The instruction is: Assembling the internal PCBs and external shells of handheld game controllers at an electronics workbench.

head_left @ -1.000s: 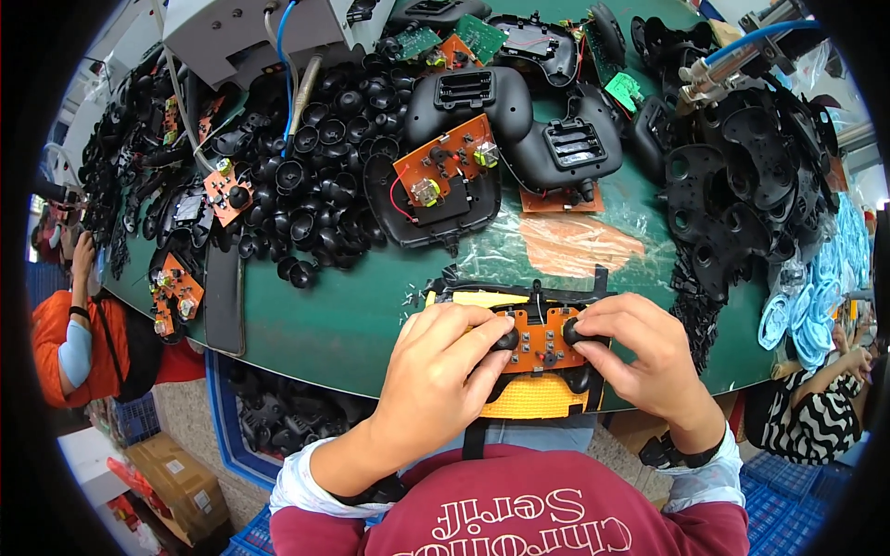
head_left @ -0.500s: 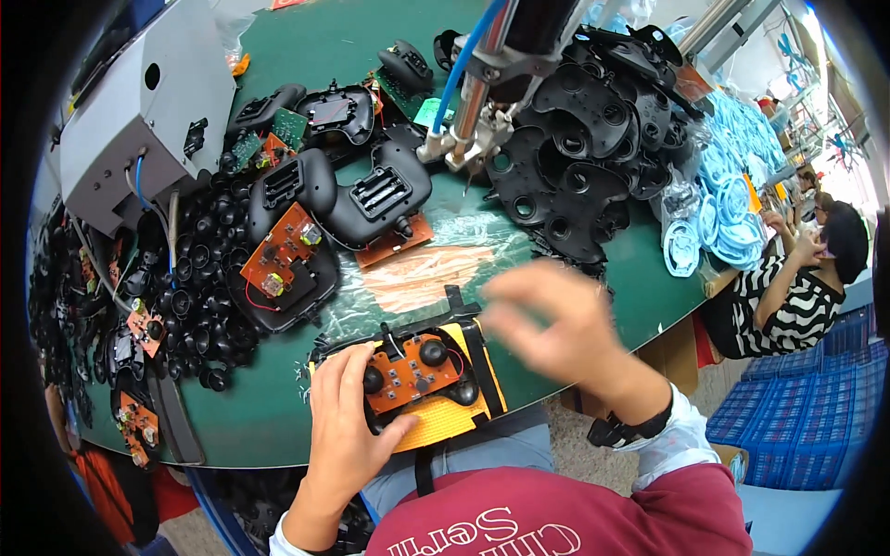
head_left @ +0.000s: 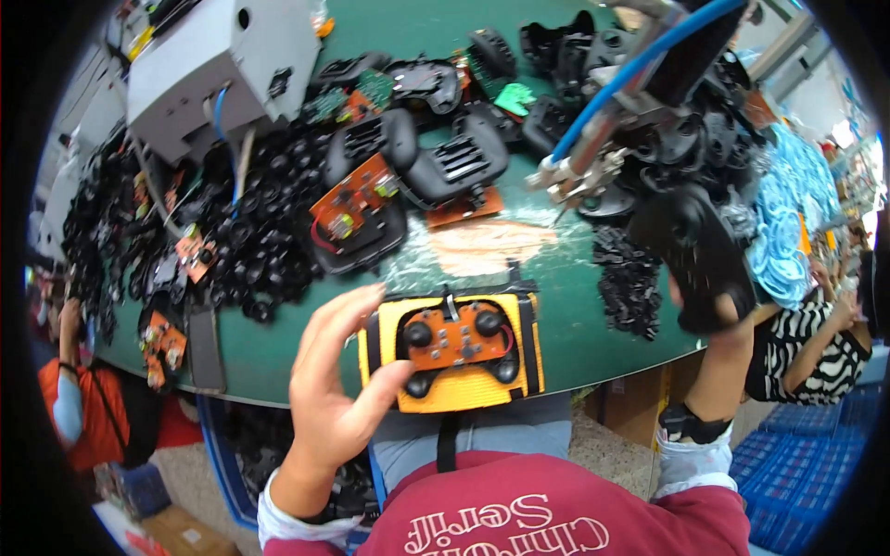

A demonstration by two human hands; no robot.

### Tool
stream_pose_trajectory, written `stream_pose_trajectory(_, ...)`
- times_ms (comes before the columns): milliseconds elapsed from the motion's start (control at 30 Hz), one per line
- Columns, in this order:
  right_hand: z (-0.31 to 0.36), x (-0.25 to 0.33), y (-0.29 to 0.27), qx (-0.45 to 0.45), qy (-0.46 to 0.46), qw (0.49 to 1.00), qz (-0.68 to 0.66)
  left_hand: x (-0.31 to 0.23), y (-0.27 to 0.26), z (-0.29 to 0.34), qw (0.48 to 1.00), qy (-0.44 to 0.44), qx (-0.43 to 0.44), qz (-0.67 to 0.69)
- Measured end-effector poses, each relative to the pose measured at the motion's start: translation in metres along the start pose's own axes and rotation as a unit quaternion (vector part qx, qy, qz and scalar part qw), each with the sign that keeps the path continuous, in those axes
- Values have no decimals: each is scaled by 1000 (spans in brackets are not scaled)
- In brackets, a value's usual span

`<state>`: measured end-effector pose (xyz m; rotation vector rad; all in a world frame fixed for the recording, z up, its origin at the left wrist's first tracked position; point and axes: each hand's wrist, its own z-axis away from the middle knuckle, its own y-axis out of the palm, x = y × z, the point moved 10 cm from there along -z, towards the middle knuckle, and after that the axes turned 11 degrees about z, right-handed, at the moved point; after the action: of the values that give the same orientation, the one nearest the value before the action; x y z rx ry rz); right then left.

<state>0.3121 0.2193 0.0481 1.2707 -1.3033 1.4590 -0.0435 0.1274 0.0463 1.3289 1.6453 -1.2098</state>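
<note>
A yellow pad with black straps (head_left: 450, 401) lies at the front table edge, bearing a black game controller half with an orange circuit board (head_left: 454, 345) and two black thumbsticks. My left hand (head_left: 338, 389) is open at the pad's left side, fingers spread, with the thumb tip over the controller's lower left; whether it touches is unclear. Off to the right, my right hand (head_left: 726, 326) grips a black controller shell (head_left: 691, 246), raised over the table's right side and blurred by motion. The shell hides most of those fingers.
A metal screwdriver arm with a blue hose (head_left: 593, 107) hangs at the back right, before piled black shells (head_left: 681, 148). Small black parts (head_left: 626, 287) lie beneath the raised shell. Assembled controller bodies (head_left: 454, 167), a grey machine (head_left: 218, 79) and loose thumbsticks (head_left: 269, 213) occupy the left.
My right hand, empty before, has moved right and now holds a black controller shell. My left hand has loosened from the controller, its fingers lifting off the pad's side. The view has shifted.
</note>
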Motion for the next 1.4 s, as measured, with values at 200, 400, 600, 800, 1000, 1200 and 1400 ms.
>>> stream_pose_trajectory(200,4,27,164,344,-35,930,-127,3,55,-23,885,-178,105,418)
stream_pose_trajectory(400,-15,67,151,148,-157,974,72,25,12,-9,884,-208,-77,411)
stream_pose_trajectory(600,20,79,181,105,-331,856,382,28,22,13,874,-268,-72,399)
stream_pose_trajectory(800,26,37,177,107,-284,881,364,34,8,18,987,-156,-5,26)
stream_pose_trajectory(1000,33,13,184,114,-254,890,361,42,24,25,990,-130,9,-57)
stream_pose_trajectory(1200,34,5,190,114,-252,881,384,49,29,25,987,-145,23,-65)
stream_pose_trajectory(1400,31,4,189,125,-219,885,391,49,33,23,986,-154,27,-57)
